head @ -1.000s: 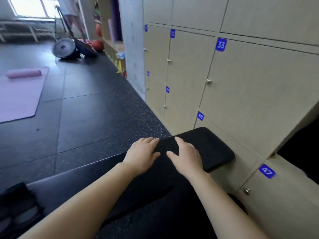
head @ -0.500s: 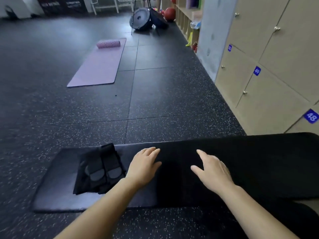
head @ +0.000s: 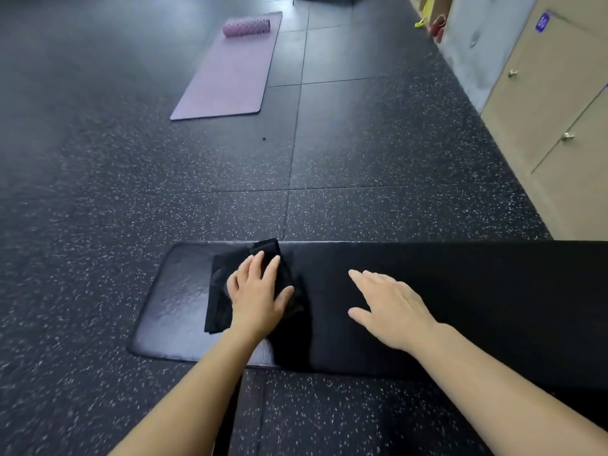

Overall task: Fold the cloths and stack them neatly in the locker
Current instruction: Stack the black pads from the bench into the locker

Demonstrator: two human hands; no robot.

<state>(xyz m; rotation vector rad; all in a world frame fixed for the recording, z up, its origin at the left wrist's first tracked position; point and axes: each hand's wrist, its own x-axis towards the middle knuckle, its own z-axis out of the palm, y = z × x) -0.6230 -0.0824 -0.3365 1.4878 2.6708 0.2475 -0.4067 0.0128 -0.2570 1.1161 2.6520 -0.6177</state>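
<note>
The person's left hand (head: 256, 294) lay flat on a small black cloth (head: 217, 307), fingers straight and slightly spread, palm down, gripping nothing. That flat pressure probably served to pin the folded layers so they would not spring apart. The cloth looked already folded into a compact, roughly rectangular bundle. It sat on the left part of a long black mat (head: 174, 301), close to the mat's far edge and clear of the bare floor, which kept it clean and gave it a smooth surface for folding.

The right hand (head: 391, 307) was open too, fingers extended and pointing left toward the cloth, low over the middle of the mat. Whether it touched the surface could not be told. Its position just beside the bundle suggested it was ready to help square the edges or lift the bundle.

The right stretch of the mat appeared darker and more matte than the glossy left end. Whether another cloth was spread there or it was only shadow could not be told.

The lockers (head: 543, 110), pale wood with small knobs, stood along the far right and well apart from the cloth. Every door in view was closed, so the stacking step appeared not yet done for this piece. Farther off lay a purple yoga mat (head: 230, 70) with a pink foam roller (head: 246, 27) at its far end.
</note>
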